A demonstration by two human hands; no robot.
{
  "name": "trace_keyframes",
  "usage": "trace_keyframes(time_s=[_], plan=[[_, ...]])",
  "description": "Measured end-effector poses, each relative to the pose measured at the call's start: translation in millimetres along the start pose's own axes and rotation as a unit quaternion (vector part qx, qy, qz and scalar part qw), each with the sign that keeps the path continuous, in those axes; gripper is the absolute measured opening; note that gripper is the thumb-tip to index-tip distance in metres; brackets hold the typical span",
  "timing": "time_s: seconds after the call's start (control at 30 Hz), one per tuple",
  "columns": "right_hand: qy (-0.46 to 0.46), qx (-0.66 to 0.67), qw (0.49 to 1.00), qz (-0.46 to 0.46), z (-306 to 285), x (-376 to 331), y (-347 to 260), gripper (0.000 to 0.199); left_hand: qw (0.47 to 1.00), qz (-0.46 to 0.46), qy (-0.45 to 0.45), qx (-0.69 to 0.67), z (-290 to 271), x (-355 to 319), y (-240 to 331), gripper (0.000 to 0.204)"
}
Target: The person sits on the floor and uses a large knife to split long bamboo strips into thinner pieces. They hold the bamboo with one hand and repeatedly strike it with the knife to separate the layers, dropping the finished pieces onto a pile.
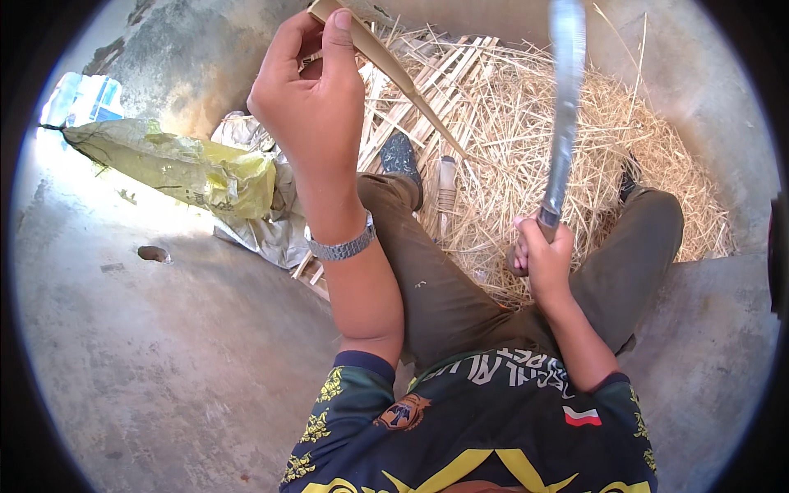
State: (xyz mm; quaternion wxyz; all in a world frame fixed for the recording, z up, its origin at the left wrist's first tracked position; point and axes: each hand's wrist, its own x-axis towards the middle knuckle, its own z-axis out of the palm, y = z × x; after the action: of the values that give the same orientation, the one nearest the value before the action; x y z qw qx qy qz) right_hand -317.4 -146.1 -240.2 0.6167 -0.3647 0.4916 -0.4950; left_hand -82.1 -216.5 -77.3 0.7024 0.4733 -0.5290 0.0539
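Note:
Raised at the upper left of the head view, my left hand point(316, 107) pinches a bamboo strip point(393, 72) between thumb and fingers. The strip is wide at the grip and slants down to the right, its thin far end over the shavings. My right hand point(544, 259) is closed round the handle of a large knife point(567, 107). Its long, slightly curved blade points up and away, slightly blurred, its tip near the top edge. Blade and strip are apart.
Loose bamboo shavings point(526, 123) heap between and beyond my legs. Split bamboo strips point(448, 74) lie at their far left. A short wrapped piece point(445, 193) lies by my left leg. At left are a yellow sack point(181, 168) and a hole point(154, 254) in the concrete.

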Motion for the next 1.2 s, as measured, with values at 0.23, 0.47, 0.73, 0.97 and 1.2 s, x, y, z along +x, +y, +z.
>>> trace_keyframes(time_s=[0.23,0.47,0.73,0.97,1.2], plan=[[-0.123,-0.12,0.979,0.106,4.4,-1.8,43.4,0.021,0.998,0.031,-0.045,0.014,14.4,-10.6,32.7,0.015],[-0.063,-0.125,0.99,-0.017,-7.3,2.2,18.6,0.023,0.995,0.037,-0.043,0.077,15.0,-11.6,30.0,0.015],[-0.169,-0.122,0.963,0.169,-2.1,-4.6,42.1,0.027,0.995,0.072,-0.044,0.05,22.1,-15.7,25.5,0.016],[-0.087,-0.147,0.985,0.007,-8.3,-2.7,13.7,0.025,1.0,0.016,-0.022,0.007,20.6,-16.1,21.9,0.019],[-0.059,-0.126,0.99,-0.012,-4.2,-8.0,47.2,0.022,0.996,0.067,-0.005,0.065,31.0,-16.2,23.3,0.018]])
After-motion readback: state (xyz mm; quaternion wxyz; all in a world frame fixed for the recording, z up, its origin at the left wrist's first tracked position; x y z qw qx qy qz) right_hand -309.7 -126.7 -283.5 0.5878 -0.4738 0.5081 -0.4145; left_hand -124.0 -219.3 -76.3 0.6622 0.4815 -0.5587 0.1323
